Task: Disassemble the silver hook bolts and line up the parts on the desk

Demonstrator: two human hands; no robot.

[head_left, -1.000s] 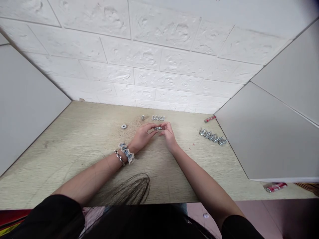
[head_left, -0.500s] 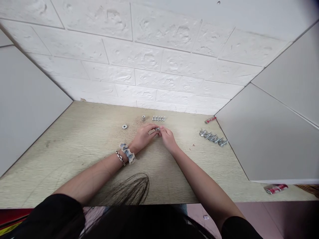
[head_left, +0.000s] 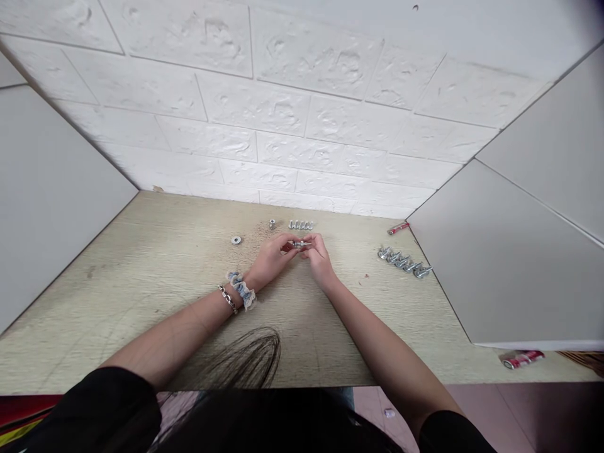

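your left hand (head_left: pixel 272 259) and right hand (head_left: pixel 321 261) hold a bolt (head_left: pixel 301 244) between them, small screws (head_left: pixel 301 225) lined up just beyond.

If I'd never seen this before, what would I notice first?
Probably the middle, where the left hand pinches a small silver metal piece, with the right hand at its other end. Next might be the frilly blue-and-white hair tie worn behind the left hand. Off to the right, shiny bolts lie in a slanting row.

The bolt (head_left: pixel 302 244) you hold is silver-grey. Your sleeves (head_left: pixel 117 402) are black, your scrunchie (head_left: pixel 242 291) pale blue with whitish trim, your table (head_left: pixel 189 251) pale beige and streaked, the wall (head_left: pixel 283 107) white, brick-patterned.
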